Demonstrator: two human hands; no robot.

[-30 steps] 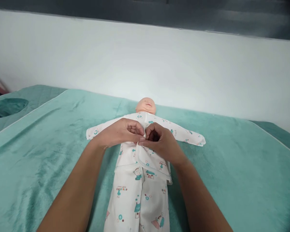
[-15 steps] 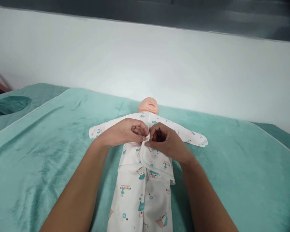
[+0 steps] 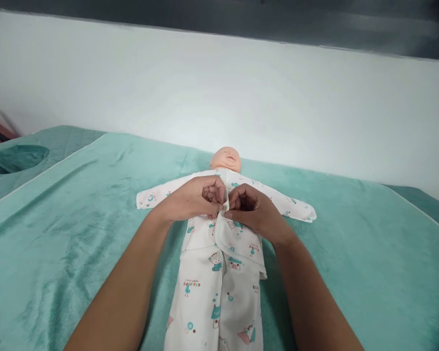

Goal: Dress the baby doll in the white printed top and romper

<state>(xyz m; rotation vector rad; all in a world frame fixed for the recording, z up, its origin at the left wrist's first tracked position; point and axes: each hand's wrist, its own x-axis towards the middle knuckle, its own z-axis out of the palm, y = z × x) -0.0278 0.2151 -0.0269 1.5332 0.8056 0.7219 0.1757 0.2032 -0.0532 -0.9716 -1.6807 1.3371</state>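
A baby doll [image 3: 226, 160] lies on its back, head at the far side, arms spread. It wears a white printed baby shirt [image 3: 201, 236] with long sleeves and matching white printed trousers [image 3: 197, 302]. Over the doll's chest, my left hand [image 3: 201, 197] pinches the shirt's front edge between thumb and fingers. Right beside it, my right hand [image 3: 250, 207] grips the other side of the same front opening, fingers curled. Below my hands the shirt's front flap hangs loose with a curved hem. Whatever fastener lies between my fingertips is mostly hidden.
A green plush cover [image 3: 351, 273] with some wrinkles spreads under the doll. At the far left, a green quilted surface has a round hollow [image 3: 18, 158]. A white wall [image 3: 205, 87] rises behind, with a dark band along its top.
Both hands stay closed on the shirt front, their fingertips shifting slightly at the opening. The whole view has drifted a little.
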